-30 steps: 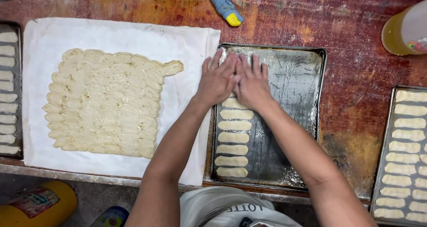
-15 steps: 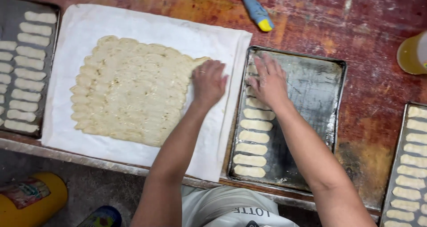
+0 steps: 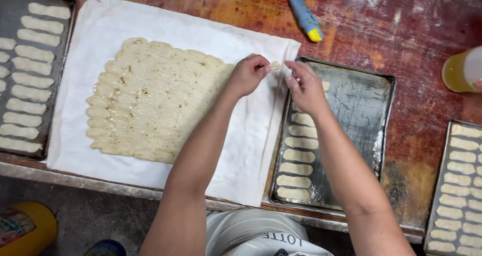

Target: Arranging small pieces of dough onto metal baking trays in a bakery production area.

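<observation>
My left hand (image 3: 248, 74) holds a small piece of pale dough (image 3: 274, 65) pinched at its fingertips, above the white cloth's right edge. My right hand (image 3: 306, 88) is right beside it, fingertips touching or almost touching the same piece, over the left end of a dark greased baking tray (image 3: 366, 115). A column of shaped dough pieces (image 3: 297, 155) lies along that tray's left side. On the white cloth (image 3: 241, 150) sits a packed mass of rolled dough pieces (image 3: 150, 98), just left of my left hand.
A filled tray of dough strips (image 3: 30, 75) lies at far left, another filled tray (image 3: 459, 190) at the right edge. A blue-and-yellow handled tool (image 3: 305, 14) rests at the top, a yellowish container (image 3: 462, 70) at upper right, a yellow container (image 3: 25, 228) below the red-brown table's edge.
My left hand has picked a dough piece off the mass and lifted it toward the tray. My right hand rose from the tray to meet it. The view shifted, so everything sits further right.
</observation>
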